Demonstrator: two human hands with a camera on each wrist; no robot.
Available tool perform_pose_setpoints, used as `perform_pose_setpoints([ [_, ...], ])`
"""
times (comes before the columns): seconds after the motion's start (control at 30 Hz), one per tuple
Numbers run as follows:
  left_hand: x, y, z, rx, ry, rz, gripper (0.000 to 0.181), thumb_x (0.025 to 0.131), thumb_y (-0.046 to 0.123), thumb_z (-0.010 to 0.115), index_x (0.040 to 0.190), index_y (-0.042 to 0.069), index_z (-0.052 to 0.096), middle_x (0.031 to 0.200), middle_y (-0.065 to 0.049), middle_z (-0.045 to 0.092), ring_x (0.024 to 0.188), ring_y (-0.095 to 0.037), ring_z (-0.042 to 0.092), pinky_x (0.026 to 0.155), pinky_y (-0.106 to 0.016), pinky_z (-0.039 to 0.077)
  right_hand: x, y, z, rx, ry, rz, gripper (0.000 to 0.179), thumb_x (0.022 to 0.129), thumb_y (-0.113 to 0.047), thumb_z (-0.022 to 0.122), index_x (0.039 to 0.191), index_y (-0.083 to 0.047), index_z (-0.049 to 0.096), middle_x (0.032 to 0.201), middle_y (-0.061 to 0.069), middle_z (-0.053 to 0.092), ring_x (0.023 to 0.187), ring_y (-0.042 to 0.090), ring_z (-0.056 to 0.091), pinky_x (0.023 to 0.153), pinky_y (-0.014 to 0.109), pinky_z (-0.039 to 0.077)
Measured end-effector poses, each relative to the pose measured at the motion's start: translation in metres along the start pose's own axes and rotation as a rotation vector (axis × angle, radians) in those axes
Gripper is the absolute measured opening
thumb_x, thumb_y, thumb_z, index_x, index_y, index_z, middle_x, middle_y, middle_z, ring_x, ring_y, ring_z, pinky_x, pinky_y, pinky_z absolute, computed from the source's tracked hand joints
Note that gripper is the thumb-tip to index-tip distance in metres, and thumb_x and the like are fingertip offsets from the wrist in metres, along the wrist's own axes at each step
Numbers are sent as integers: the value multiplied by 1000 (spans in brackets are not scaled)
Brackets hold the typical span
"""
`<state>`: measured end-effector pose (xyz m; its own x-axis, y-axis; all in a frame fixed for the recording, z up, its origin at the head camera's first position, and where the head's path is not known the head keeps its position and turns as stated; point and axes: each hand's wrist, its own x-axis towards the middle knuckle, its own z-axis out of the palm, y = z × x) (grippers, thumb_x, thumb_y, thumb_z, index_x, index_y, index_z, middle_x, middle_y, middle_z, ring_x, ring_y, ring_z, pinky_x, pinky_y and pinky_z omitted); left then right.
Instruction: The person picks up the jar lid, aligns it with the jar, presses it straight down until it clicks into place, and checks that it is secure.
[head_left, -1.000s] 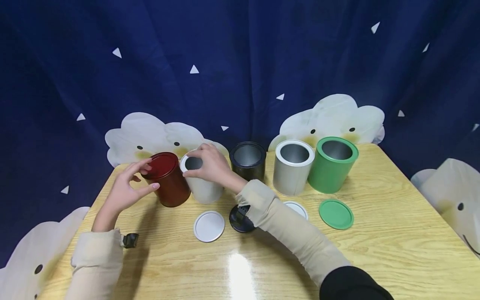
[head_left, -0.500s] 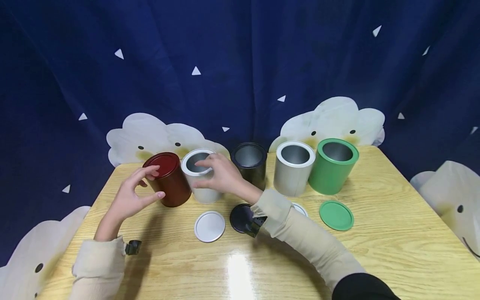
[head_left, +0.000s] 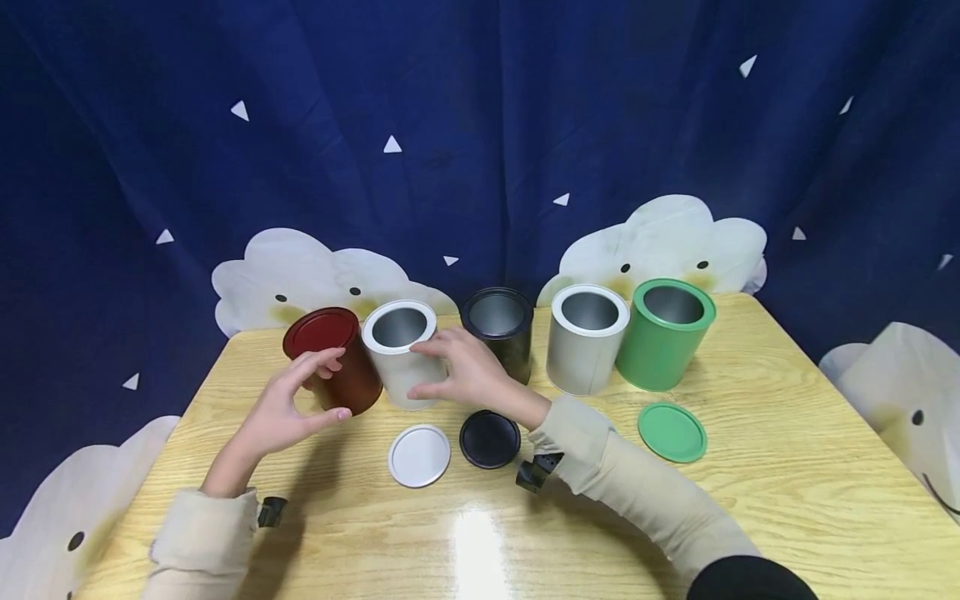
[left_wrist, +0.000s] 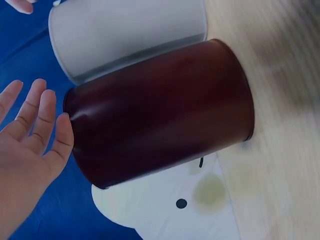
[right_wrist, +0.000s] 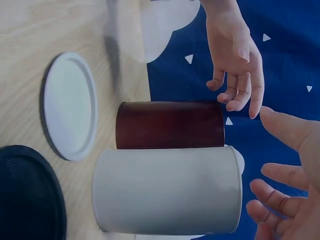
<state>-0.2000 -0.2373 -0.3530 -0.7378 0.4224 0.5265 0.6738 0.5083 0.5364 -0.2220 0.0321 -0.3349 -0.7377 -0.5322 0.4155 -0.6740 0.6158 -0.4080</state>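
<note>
In the head view a dark red can stands upright at the table's left with a red lid on top. Touching its right side is a white can with an open top. My left hand hovers in front of the red can, thumb and fingers spread apart, holding nothing. Close to the white can's front right rim, my right hand is likewise spread with nothing in it. From the right wrist, both palms appear near the can tops, with the left hand beyond the red can.
A black can, another white can and a green can continue the row, all open-topped. In front lie a white lid, a black lid and a green lid. A blue curtain hangs behind the table.
Both hands have moved back toward the near side and right, away from the cans' tops. The white can's opening and the black lid now show fully. The cans stay in place.
</note>
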Motion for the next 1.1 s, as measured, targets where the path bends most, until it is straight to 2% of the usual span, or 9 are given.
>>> perform_pose_setpoints([
  [0.27, -4, -4, 14, 5, -72, -21, 68, 61, 7, 83, 122, 5, 53, 104, -2, 55, 91, -18, 50, 72, -27, 39, -13, 7, 4, 47, -14, 20, 57, 65, -37, 80, 113, -11, 65, 99, 5, 62, 94, 19, 54, 78, 32, 43],
  [0.43, -7, -4, 23, 20, -107, -19, 66, 61, 8, 83, 120, 4, 53, 104, -2, 55, 89, -20, 49, 71, -23, 40, -21, 11, 10, 71, -35, 27, 57, 65, -35, 80, 112, -8, 65, 96, 5, 62, 92, 19, 54, 80, 32, 42],
  [0.57, -4, 14, 26, 18, -146, -20, 62, 61, 2, 81, 117, -3, 53, 100, -8, 54, 86, -19, 48, 67, -22, 41, -26, 16, 16, 103, -50, 26, 57, 65, -34, 80, 113, -6, 64, 93, 6, 62, 89, 21, 54, 77, 32, 41],
  [0.6, -5, 14, 28, 8, -156, -20, 61, 62, 2, 81, 117, -3, 53, 101, -8, 54, 86, -18, 48, 68, -23, 42, -28, 17, 18, 111, -55, 26, 57, 66, -33, 80, 113, -6, 64, 93, 6, 62, 88, 21, 54, 77, 31, 41],
  [0.7, -6, 8, 34, -11, -192, -22, 61, 65, 7, 80, 118, -4, 52, 101, -7, 53, 86, -21, 50, 68, -28, 44, -31, 21, 21, 139, -73, 35, 57, 67, -33, 79, 114, -5, 63, 94, 9, 61, 87, 24, 54, 75, 31, 40],
  [0.8, -10, -10, 42, -31, -231, -29, 66, 66, 15, 80, 122, -2, 50, 101, -3, 52, 88, -24, 50, 69, -34, 45, -34, 25, 25, 154, -94, 45, 59, 67, -33, 79, 115, -4, 62, 93, 9, 61, 86, 25, 54, 73, 30, 40],
  [0.97, -13, -12, 45, -59, -333, -86, 73, 67, 22, 80, 128, 0, 47, 107, -6, 50, 93, -30, 47, 68, -41, 42, -39, 31, 34, 162, -127, 43, 60, 66, -34, 80, 114, -3, 63, 94, 7, 60, 87, 24, 54, 72, 30, 40],
  [1.1, -15, -15, 48, -74, -369, -108, 74, 67, 24, 81, 129, 1, 46, 110, -13, 50, 95, -35, 47, 68, -44, 41, -43, 35, 40, 151, -161, 45, 63, 65, -36, 81, 116, -5, 62, 101, 8, 59, 92, 23, 53, 75, 32, 41],
])
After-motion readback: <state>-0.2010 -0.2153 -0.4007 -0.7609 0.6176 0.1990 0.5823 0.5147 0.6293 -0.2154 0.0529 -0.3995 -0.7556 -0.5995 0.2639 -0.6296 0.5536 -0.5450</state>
